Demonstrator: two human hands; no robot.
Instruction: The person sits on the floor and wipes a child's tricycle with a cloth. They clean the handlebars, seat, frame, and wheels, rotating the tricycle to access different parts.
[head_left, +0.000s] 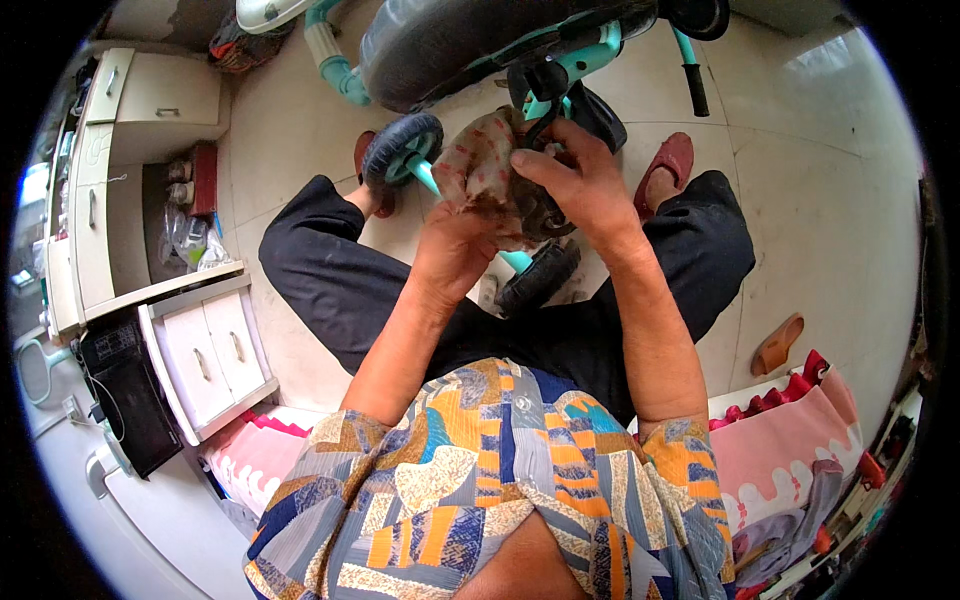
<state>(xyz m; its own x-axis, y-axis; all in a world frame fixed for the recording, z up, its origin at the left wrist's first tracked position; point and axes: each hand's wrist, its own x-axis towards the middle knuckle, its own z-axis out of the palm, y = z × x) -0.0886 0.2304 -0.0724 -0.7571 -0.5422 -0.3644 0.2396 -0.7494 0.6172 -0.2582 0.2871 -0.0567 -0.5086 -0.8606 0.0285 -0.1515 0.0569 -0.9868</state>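
Note:
A child's tricycle with a turquoise frame (583, 61) lies tipped over between my feet, its two small black wheels nearest me. My left hand (457, 251) grips the lower end of a dirty patterned cloth (480, 161) by the small left wheel (403, 150). At the cloth's upper right, my right hand (574, 176) has thumb and fingers bent around a thin black part of the tricycle, beside the black pedal or bracket area; the exact part is partly hidden. Below both hands is the other small wheel (540, 277). The large black tyre (480, 45) fills the top.
White cabinets (206, 352) stand on the left, with bags and a red box (204, 180) in an open bay. An orange slipper (778, 345) lies on the tiled floor at right. Pink bedding (787, 442) is beside me. A black-gripped turquoise bar (694, 82) sticks out at upper right.

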